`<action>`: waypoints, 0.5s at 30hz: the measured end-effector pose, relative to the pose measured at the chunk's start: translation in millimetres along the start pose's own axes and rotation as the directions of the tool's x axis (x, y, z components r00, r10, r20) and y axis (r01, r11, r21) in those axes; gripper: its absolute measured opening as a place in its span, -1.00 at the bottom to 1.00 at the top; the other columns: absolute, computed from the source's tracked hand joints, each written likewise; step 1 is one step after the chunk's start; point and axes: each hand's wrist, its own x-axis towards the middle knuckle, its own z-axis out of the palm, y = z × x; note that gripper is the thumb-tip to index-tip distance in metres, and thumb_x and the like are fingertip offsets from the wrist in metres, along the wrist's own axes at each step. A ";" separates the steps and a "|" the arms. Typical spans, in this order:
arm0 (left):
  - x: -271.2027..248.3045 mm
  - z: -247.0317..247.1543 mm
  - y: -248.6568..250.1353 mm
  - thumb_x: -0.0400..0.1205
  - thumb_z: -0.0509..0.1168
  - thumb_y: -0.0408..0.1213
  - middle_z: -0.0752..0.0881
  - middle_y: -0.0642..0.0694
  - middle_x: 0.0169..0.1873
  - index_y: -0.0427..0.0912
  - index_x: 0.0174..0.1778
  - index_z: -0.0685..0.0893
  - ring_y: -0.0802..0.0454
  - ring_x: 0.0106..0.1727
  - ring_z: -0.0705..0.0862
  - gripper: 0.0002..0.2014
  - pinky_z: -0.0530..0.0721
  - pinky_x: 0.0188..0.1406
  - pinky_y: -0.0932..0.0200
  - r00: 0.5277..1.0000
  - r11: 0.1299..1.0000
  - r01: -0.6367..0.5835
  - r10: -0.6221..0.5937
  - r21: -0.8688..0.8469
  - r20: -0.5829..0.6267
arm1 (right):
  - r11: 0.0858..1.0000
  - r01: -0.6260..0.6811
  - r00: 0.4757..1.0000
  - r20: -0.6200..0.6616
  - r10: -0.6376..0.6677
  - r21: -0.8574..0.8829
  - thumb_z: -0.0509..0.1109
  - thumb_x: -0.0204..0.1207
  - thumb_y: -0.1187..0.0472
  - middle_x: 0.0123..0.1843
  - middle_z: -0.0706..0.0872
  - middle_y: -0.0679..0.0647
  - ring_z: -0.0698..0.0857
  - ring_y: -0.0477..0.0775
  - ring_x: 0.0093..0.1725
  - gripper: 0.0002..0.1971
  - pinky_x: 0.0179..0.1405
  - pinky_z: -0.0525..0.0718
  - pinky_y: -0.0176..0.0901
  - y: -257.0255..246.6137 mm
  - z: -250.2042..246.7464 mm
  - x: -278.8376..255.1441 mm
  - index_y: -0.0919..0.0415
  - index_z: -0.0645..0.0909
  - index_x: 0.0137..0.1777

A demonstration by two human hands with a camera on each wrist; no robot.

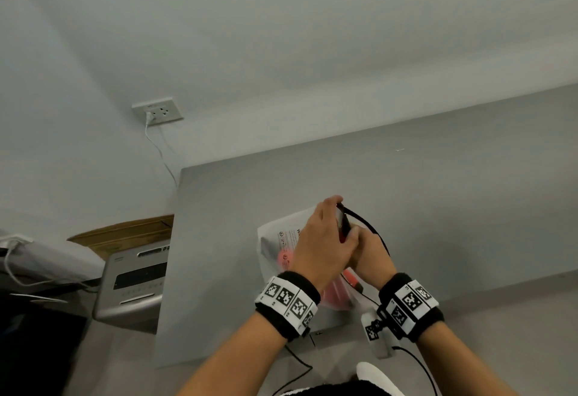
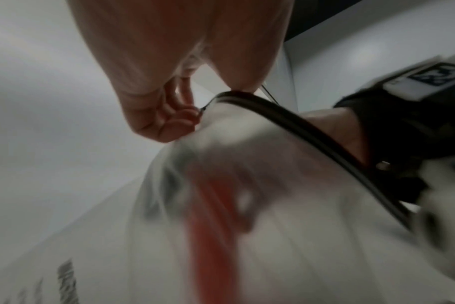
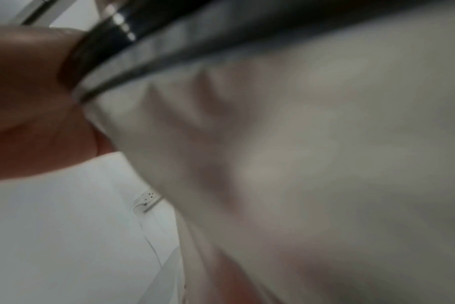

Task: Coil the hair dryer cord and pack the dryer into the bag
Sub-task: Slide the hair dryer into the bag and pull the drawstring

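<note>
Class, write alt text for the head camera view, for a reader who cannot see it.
Two hands meet over a translucent white bag on a grey table: the left hand grips the bag at its black rim, the right hand holds the bag beside it. A pink shape, likely the hair dryer, shows through the bag.

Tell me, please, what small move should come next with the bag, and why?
Probably pull the black rim shut: the pink dryer already shows through the bag, and the left hand and right hand both grip that rim.
</note>
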 end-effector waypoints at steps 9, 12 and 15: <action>-4.7 16.9 33.1 0.73 0.11 -0.52 0.69 -0.19 0.27 0.01 0.57 0.32 -0.09 0.14 0.75 -0.49 0.73 0.29 -0.07 0.996 0.998 -0.064 0.065 -0.008 0.068 | 0.981 -0.073 0.994 -0.073 0.088 0.182 0.30 0.71 0.32 -0.22 0.54 -0.03 0.54 -0.13 -0.29 -0.89 -0.23 0.56 -0.45 15.7 14.6 7.6 0.32 0.57 0.17; -11.4 17.3 27.6 0.75 0.21 -0.26 0.72 -0.10 0.13 0.01 0.54 0.27 -0.03 -0.02 0.76 -0.56 0.78 0.10 -0.04 0.996 0.998 -0.066 0.066 0.005 0.064 | 0.889 -0.075 0.988 -0.086 0.127 0.451 0.34 0.50 -0.01 -0.39 0.51 0.09 0.48 0.10 -0.39 -0.74 -0.24 0.58 0.06 21.3 13.4 11.5 0.19 0.53 -0.24; -26.8 15.7 12.7 0.75 0.21 -0.04 0.69 0.01 -0.14 0.03 0.54 0.18 0.06 -0.29 0.70 -0.51 0.80 -0.16 0.04 0.992 0.993 -0.051 0.038 0.108 0.124 | 0.877 -0.054 0.986 -0.114 0.123 0.478 0.26 0.69 0.24 -0.28 0.75 0.21 0.72 0.27 -0.31 -0.75 -0.27 0.71 0.13 24.0 3.8 14.8 0.41 0.62 -0.12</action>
